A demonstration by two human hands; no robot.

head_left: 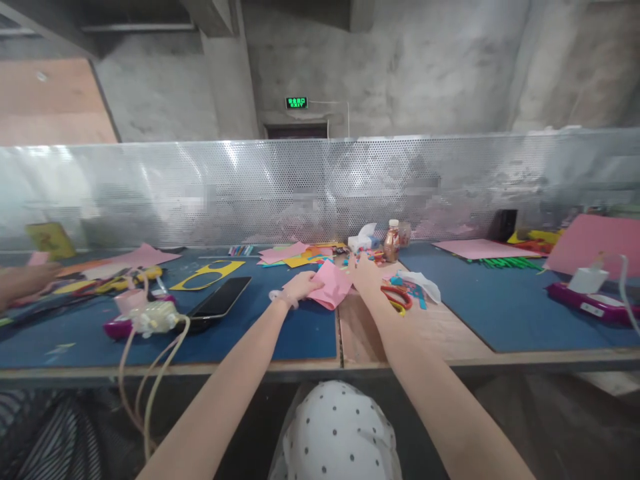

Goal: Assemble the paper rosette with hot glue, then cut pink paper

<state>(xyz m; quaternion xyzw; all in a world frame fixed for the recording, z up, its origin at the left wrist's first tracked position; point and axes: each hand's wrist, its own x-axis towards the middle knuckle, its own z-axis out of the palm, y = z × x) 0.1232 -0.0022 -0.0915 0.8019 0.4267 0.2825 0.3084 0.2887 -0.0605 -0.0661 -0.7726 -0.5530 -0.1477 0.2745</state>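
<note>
My left hand, with a band around its wrist, pinches the left edge of a folded-looking sheet of pink paper above the seam of the table mats. My right hand is stretched forward just right of the paper, fingers extended at a pile of small coloured scraps. Whether its fingertips touch any scrap is too blurred to tell. Close by my right forearm lie scissors with red handles, and blue strips with a white tissue.
Behind my hands are stacked coloured papers, markers, a bottle and a tissue pack. To the left lie a phone, cut yellow card and a power strip with cables. Another person's hand reaches in there.
</note>
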